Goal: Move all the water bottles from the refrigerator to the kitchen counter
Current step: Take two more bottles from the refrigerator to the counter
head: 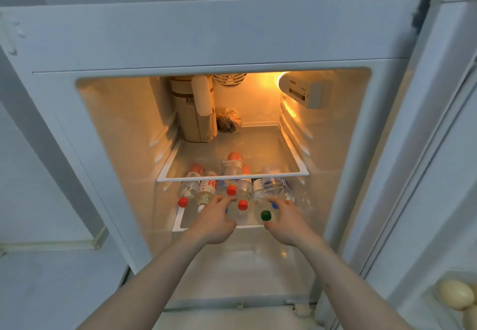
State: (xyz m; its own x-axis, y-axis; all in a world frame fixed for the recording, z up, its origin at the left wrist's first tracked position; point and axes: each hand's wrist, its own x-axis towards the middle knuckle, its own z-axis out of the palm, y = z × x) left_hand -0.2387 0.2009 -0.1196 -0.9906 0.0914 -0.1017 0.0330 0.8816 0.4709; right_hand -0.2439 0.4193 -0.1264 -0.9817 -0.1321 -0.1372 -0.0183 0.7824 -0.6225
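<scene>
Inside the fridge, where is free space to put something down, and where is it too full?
The upper glass shelf is bare in front and right of the brown bag and the small wrapped bundle. The lower shelf is crowded: lying bottles fill it side by side, and the left hand and right hand reach among them.

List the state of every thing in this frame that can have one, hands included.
Refrigerator door: open.
Interior light: on.
Water bottles: lying on their sides on the lower shelf, caps on, caps facing out.
Green-capped bottle: lying on its side, capped, beside the right hand.
Upper glass shelf: holds a tan bag and a wrapped item at the back.
Left hand: reaching onto the bottles.
Right hand: reaching onto the bottles.
</scene>
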